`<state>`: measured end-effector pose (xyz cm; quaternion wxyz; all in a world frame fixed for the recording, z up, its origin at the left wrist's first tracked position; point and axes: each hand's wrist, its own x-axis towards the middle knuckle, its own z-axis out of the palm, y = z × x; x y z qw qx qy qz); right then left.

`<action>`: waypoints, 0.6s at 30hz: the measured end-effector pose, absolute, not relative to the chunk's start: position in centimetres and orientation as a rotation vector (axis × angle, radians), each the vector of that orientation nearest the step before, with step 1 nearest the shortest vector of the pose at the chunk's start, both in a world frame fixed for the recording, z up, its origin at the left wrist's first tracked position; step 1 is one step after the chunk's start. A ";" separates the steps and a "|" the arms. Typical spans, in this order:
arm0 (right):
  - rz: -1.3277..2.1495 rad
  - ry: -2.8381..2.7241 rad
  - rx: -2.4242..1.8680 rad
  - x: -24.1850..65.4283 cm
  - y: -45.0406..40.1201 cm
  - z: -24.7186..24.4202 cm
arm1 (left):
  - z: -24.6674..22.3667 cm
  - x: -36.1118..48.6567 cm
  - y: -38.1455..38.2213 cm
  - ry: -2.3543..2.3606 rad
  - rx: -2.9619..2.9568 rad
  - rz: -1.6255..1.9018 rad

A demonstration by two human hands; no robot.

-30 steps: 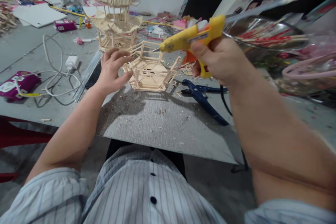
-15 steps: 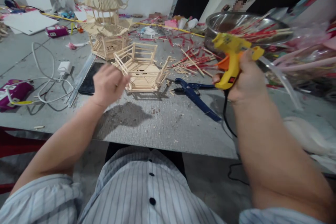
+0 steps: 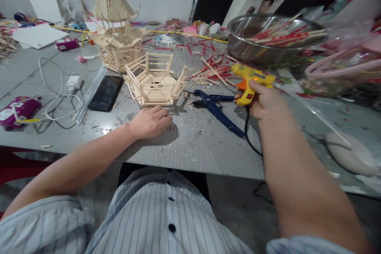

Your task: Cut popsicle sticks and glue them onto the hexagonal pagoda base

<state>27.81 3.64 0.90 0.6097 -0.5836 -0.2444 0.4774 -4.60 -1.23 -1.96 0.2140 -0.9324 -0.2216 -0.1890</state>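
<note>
My right hand point(image 3: 263, 97) is wrapped round the handle of a yellow glue gun point(image 3: 249, 80) with an orange trigger; a clear glue stick runs out of its rear. My left hand point(image 3: 151, 122) rests palm down on the table with its fingers curled; what is under them, if anything, is hidden. Just beyond it sits a six-sided wooden stick frame point(image 3: 154, 91) with railings. Blue-handled cutters point(image 3: 216, 109) lie spread between this frame and the glue gun. Behind the frame stands a stick pagoda model point(image 3: 114, 14) with a pointed roof.
A steel bowl point(image 3: 238, 43) of sticks stands at the back right, a pink-rimmed basket point(image 3: 315, 69) beside it. Loose sticks and red scraps point(image 3: 211, 72) litter the middle. A phone point(image 3: 105, 93), white cable point(image 3: 49, 105) and purple packet point(image 3: 20, 111) lie on the left.
My left hand has come down from beside the frame to the table in front of it, uncovering the phone. The glue gun in my right hand has moved lower and slightly left.
</note>
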 end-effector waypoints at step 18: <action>1.041 -0.561 -1.462 30.6 4.6 -1.3 | -2.5 -4.8 -0.6 -0.938 -2.733 -0.307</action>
